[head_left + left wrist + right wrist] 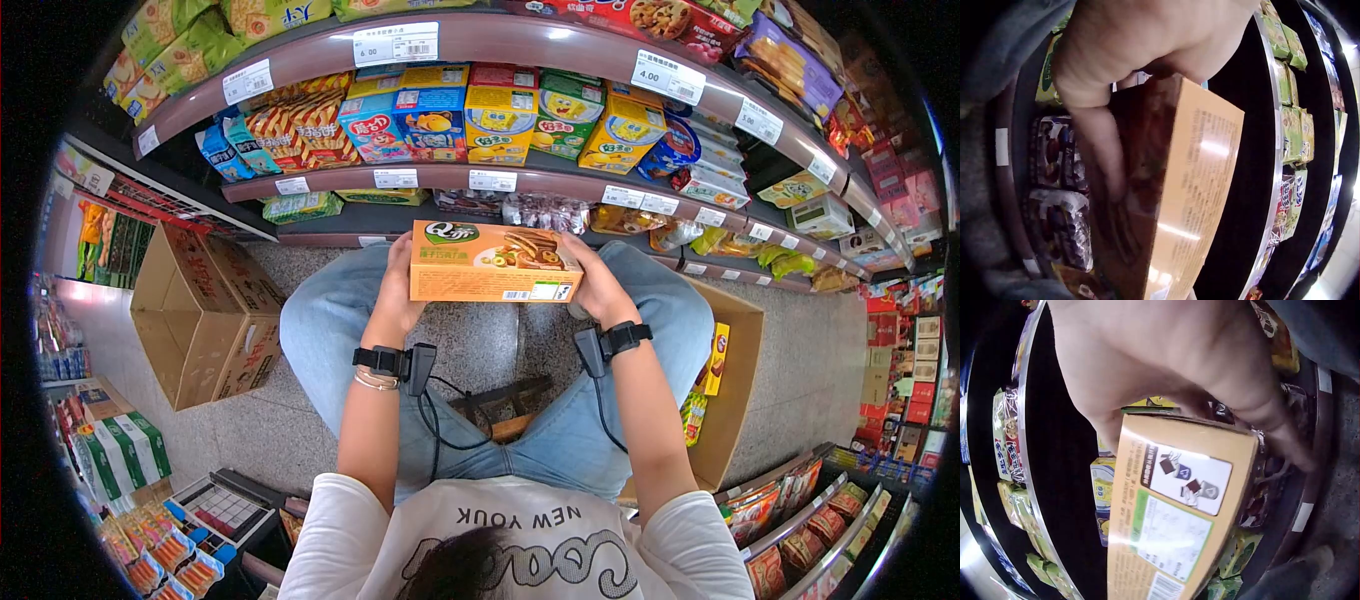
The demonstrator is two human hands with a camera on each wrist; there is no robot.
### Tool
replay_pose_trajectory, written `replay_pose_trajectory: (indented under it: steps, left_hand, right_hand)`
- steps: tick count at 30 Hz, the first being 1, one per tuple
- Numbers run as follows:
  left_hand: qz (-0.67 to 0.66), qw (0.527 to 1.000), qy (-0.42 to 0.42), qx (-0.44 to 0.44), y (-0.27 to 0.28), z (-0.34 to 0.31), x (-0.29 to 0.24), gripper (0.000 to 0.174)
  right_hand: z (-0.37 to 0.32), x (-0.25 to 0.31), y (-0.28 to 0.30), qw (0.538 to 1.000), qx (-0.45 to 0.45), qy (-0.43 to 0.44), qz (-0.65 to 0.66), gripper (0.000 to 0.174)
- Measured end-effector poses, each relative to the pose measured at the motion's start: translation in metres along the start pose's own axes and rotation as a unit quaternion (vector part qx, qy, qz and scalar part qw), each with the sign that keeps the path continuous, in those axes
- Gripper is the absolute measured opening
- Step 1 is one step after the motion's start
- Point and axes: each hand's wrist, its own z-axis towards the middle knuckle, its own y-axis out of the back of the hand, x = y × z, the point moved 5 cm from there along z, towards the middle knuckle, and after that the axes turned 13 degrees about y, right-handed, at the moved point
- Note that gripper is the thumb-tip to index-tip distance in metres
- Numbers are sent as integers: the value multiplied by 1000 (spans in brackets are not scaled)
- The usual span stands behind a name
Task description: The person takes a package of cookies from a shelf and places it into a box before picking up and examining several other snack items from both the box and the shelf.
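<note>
An orange snack box [495, 262] is held level between both hands in front of the shelves, above the person's lap. The left hand [398, 285] grips its left end; in the left wrist view the fingers of that hand [1147, 56] curl over the end of the box [1194, 181]. On the opposite end the right hand [600, 285] grips it. The right wrist view shows the right hand [1172, 362] around the end of the box [1179, 500], beside a printed label panel.
Shelves [340, 180] of packaged snacks curve across the front, with price tags along their edges. An open cardboard carton [195, 320] stands on the floor at left. Another carton [740, 380], holding yellow packages [716, 360], is beside the right knee.
</note>
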Motion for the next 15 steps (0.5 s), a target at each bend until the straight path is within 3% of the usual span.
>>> replay_pose_trajectory:
  steps: [4,7,11,15]
  left_hand:
    - [45,998,21,-30,10,11,10,40]
    - [22,990,136,-33,6,4,15,45]
    - [24,991,129,-24,-12,-5,12,48]
    - [29,986,157,-43,-5,-3,16,48]
  right_hand:
    - [-6,13,-12,1000,-2,29,0,67]
    - [-1,2,1,999,-6,15,-29,63]
    - [6,-14,18,999,-2,-8,-31,63]
    - [5,-11,14,998,-28,-5,-59,46]
